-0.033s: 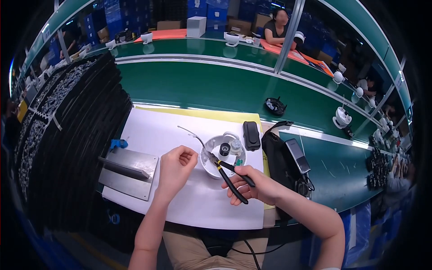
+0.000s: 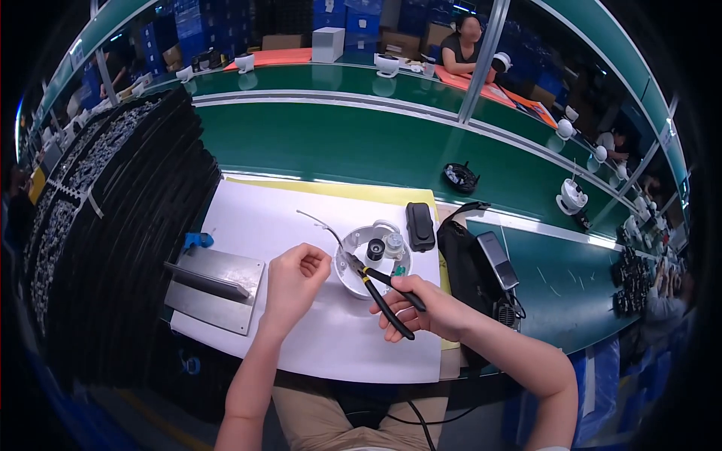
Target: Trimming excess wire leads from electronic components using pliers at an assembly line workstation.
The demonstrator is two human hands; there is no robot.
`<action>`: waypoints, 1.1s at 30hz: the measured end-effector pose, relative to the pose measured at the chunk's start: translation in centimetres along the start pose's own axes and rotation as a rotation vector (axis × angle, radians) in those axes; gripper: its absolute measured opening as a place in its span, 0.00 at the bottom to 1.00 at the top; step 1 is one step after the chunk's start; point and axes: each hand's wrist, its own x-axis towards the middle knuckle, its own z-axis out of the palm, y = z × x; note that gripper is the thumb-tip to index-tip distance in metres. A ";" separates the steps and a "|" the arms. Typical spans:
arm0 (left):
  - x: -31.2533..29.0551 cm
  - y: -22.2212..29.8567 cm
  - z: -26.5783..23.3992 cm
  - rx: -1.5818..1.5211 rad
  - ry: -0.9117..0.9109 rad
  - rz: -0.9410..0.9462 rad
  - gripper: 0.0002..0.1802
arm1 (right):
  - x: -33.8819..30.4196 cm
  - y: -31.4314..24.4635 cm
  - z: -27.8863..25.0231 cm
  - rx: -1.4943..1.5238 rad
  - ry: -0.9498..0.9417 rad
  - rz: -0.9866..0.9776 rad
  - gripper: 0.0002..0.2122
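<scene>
My right hand [image 2: 423,310] holds black-handled pliers [image 2: 386,304] with yellow bands, their handles spread apart. The tips of the pliers reach into a round white housing [image 2: 344,279] on the white sheet [image 2: 301,353]. Inside it are a short black cylinder [image 2: 375,249], a pale round part [image 2: 394,242] and a small green piece [image 2: 399,271]. A thin cable [image 2: 326,227] runs from near the plier tips over the far left rim. My left hand [image 2: 295,278] is just left of the housing, fingers curled closed; anything between them is hidden.
A metal plate with an upright fin [image 2: 214,293] lies left, near stacked black trays [image 2: 143,218]. A black oblong case [image 2: 420,226], a black bag [image 2: 460,263] and a grey device [image 2: 496,259] are right. A round black part [image 2: 460,177] sits on the green belt [image 2: 323,143]. A person [image 2: 462,52] sits beyond.
</scene>
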 end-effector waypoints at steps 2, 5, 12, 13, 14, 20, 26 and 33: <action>-0.1 0.0 0.2 -0.007 0.002 0.003 0.05 | 0.2 -0.3 0.0 -0.019 0.006 -0.009 0.28; -0.1 0.0 0.3 -0.010 0.005 0.008 0.05 | 0.4 -0.6 0.0 -0.045 0.013 -0.015 0.28; 0.2 -0.6 0.4 -0.013 0.034 0.009 0.04 | 0.2 -1.2 -0.3 -0.086 0.015 0.011 0.28; 0.3 -0.6 0.4 -0.017 0.030 0.009 0.04 | 0.4 -1.2 -0.2 -0.072 0.009 -0.004 0.28; 0.3 -0.6 0.3 -0.018 0.035 0.003 0.04 | 0.4 -1.1 -0.2 -0.071 0.013 -0.002 0.28; 0.2 -0.8 0.5 -0.025 0.037 -0.007 0.04 | 0.4 -1.0 -0.5 -0.069 0.009 0.003 0.28; 0.2 -1.0 0.4 -0.026 0.031 -0.017 0.04 | 0.5 -0.8 -0.7 -0.050 0.013 0.009 0.29; 0.4 -1.3 0.6 -0.053 0.026 -0.023 0.04 | 0.9 -1.1 -0.8 -0.065 -0.014 0.005 0.29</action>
